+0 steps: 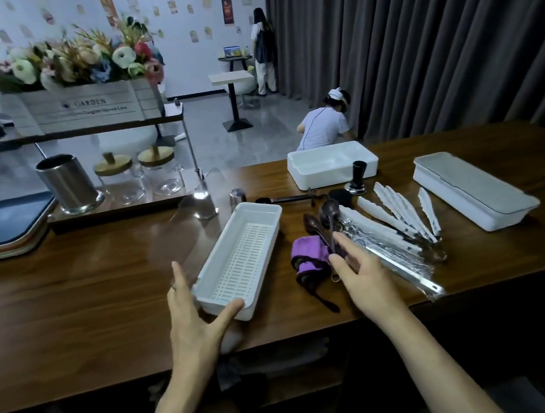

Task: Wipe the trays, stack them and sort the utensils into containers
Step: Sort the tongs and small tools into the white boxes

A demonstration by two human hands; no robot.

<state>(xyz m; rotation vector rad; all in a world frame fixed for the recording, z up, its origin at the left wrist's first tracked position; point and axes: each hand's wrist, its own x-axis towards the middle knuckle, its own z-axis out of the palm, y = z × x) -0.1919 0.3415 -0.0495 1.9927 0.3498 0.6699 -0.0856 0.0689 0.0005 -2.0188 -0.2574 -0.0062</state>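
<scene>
Our left hand (192, 317) lies flat at the near left corner of the white slotted basket (243, 259). The thumb runs along the basket's near end wall and the straight fingers lie up its left side, so the hand is released and only touching. The basket lies on the dark wooden surface (91, 307), angled away to the right.

Just right of it, our right hand (360, 271) reaches over a crumpled purple cloth (307, 253). Its index finger and thumb sit on either side of the handle of one of the dark spoons (329, 208), but we cannot tell whether they pinch it or only touch it.

Beside the spoons lies a long shiny bundle of metal utensils (388, 248), and white tongs (398, 211) fan out behind it. Further right is a white container with a grey lid (472, 190).

Behind the spoons, a black tamper (359, 171) stands in front of an open white box (330, 164).

At far left, stacked trays (3, 229) overlap the surface's edge. A steel cylinder (67, 184) and two glass jars (119, 181) stand beyond them, under a crate of flowers (81, 106).

In the room behind, one person crouches (323, 125) by the grey curtain (431, 41).
</scene>
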